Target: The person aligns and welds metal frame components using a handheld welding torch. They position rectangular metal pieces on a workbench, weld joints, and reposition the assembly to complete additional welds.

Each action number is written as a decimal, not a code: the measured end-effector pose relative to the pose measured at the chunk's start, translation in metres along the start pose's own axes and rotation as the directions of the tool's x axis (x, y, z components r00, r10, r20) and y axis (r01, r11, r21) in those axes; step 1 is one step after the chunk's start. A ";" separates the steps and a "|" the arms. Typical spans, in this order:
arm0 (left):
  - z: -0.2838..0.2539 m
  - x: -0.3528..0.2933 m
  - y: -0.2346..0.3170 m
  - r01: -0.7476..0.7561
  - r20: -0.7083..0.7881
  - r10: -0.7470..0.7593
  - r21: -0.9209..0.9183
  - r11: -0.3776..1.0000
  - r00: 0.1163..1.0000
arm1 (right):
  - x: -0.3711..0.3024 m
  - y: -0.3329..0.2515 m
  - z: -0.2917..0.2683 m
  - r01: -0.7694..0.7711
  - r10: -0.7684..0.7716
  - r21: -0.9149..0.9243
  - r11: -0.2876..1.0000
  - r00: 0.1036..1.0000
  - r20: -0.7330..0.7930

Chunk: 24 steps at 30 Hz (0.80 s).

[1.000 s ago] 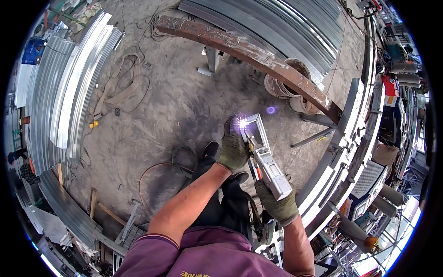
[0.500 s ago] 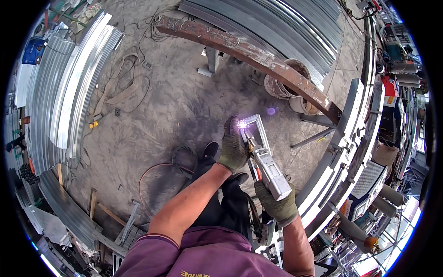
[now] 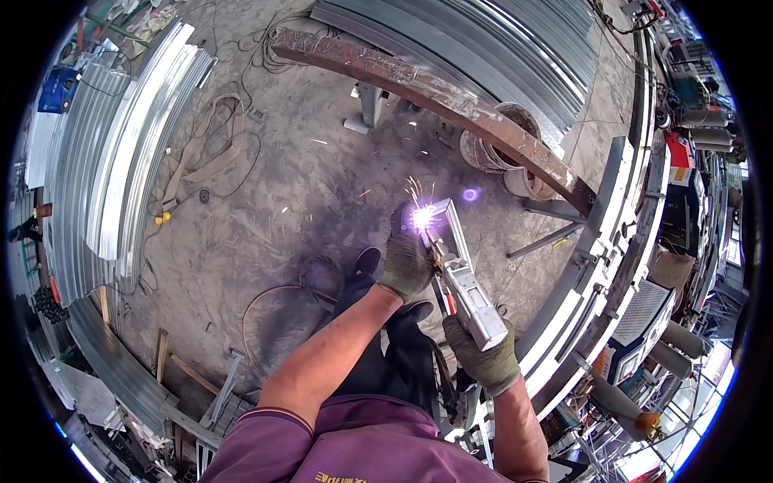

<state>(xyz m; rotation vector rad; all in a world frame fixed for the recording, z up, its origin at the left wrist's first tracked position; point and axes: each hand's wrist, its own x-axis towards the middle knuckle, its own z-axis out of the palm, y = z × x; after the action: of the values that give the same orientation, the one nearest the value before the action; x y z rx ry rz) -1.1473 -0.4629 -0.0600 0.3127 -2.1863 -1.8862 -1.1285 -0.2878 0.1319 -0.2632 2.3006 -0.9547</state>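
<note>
Both my hands wear dark green work gloves. My right hand (image 3: pixel 485 354) is wrapped round the back end of a handheld welding gun (image 3: pixel 471 302), a boxy silver tool slanting up and left. At its nozzle burns a bright violet-white arc (image 3: pixel 423 217), with orange sparks flying up. An angled silver metal frame piece (image 3: pixel 455 229) meets the arc at its left end. My left hand (image 3: pixel 407 262) is closed against that piece, just left of the nozzle. Glare and the glove hide its fingertips and exactly how they grip.
A rusty steel beam (image 3: pixel 427 84) crosses ahead on a support leg, with stained buckets (image 3: pixel 527 181) beside it. Long galvanized sheets (image 3: pixel 121 161) are stacked at left, and more metal profiles (image 3: pixel 515 48) lie at the far side. Long pale rails (image 3: pixel 592 266) run along my right. A hose (image 3: pixel 250 310) curves over the floor.
The arc has grown brighter, and sparks now spray upward and scatter over the floor. Both hands and the welding gun have hardly moved.
</note>
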 end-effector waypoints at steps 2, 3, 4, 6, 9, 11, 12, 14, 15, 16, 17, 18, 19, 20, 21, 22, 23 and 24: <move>0.000 0.001 0.006 -0.023 -0.029 0.025 0.065 0.998 0.999 | 0.001 -0.001 -0.001 0.014 -0.014 -0.022 1.000 1.000 0.005; -0.001 0.001 0.004 -0.027 -0.033 0.032 0.154 0.988 0.999 | 0.001 -0.002 -0.001 0.021 -0.020 -0.035 0.999 1.000 0.007; 0.000 0.000 0.001 0.009 -0.025 -0.007 0.111 0.994 1.000 | 0.002 -0.003 -0.001 0.025 -0.025 -0.041 0.999 1.000 0.001; 0.003 0.002 -0.006 0.127 0.014 -0.126 -0.101 0.987 0.992 | 0.002 -0.004 -0.001 0.035 -0.036 -0.053 0.998 0.999 -0.007; 0.003 0.002 -0.003 0.137 0.026 -0.134 -0.173 0.975 0.991 | 0.002 -0.004 0.000 0.051 -0.052 -0.080 0.995 0.999 -0.008; 0.001 0.004 0.009 0.047 -0.015 -0.049 -0.100 0.994 0.999 | 0.002 -0.002 0.001 0.053 -0.054 -0.068 0.996 0.998 -0.015; 0.002 0.004 0.011 -0.007 -0.041 0.004 -0.075 0.997 0.999 | 0.002 -0.002 0.002 0.055 -0.056 -0.064 0.996 0.998 -0.018; 0.001 0.003 0.012 -0.041 -0.041 0.040 -0.028 0.999 0.998 | 0.002 -0.005 0.000 0.056 -0.057 -0.093 0.994 0.998 -0.010; 0.000 0.001 0.007 -0.021 -0.018 0.021 -0.005 1.000 1.000 | 0.002 -0.007 0.000 0.058 -0.059 -0.107 0.993 0.998 -0.004; 0.000 0.000 0.003 -0.003 0.001 0.003 0.008 1.000 1.000 | 0.002 -0.006 0.000 0.074 -0.076 -0.110 0.991 0.997 -0.013; -0.001 -0.001 -0.002 0.016 0.020 -0.016 0.021 1.000 1.000 | 0.002 -0.006 0.001 0.090 -0.093 -0.113 0.989 0.995 -0.021; 0.000 0.001 -0.005 0.033 0.037 -0.034 0.022 0.999 0.999 | 0.003 -0.005 0.002 0.104 -0.109 -0.117 0.988 0.994 -0.031; 0.001 0.001 -0.007 0.028 0.032 -0.028 0.019 0.999 0.999 | 0.002 -0.005 0.003 0.092 -0.096 -0.106 0.990 0.995 -0.030; 0.001 0.000 -0.008 0.023 0.028 -0.023 0.017 1.000 0.999 | 0.002 -0.004 0.003 0.080 -0.083 -0.096 0.992 0.996 -0.029; 0.000 0.001 0.000 -0.006 0.003 0.006 0.011 1.000 1.000 | 0.001 -0.003 0.004 0.067 -0.070 -0.085 0.994 0.997 -0.029; 0.001 0.002 0.002 -0.007 -0.012 0.006 -0.018 1.000 1.000 | 0.001 -0.002 0.004 0.072 -0.075 -0.089 0.993 0.997 -0.031; 0.001 0.003 0.006 -0.008 -0.026 0.007 -0.047 0.999 1.000 | 0.002 0.000 0.004 0.076 -0.079 -0.094 0.993 0.996 -0.033; 0.002 0.003 0.001 0.017 -0.034 -0.020 -0.098 0.995 0.999 | 0.002 0.000 0.005 0.085 -0.088 -0.099 0.991 0.996 -0.031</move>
<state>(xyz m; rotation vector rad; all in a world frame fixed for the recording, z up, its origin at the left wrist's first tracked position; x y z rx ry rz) -1.1507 -0.4619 -0.0592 0.3464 -2.0675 -1.9742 -1.1268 -0.2908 0.1281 -0.3929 2.3888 -0.8969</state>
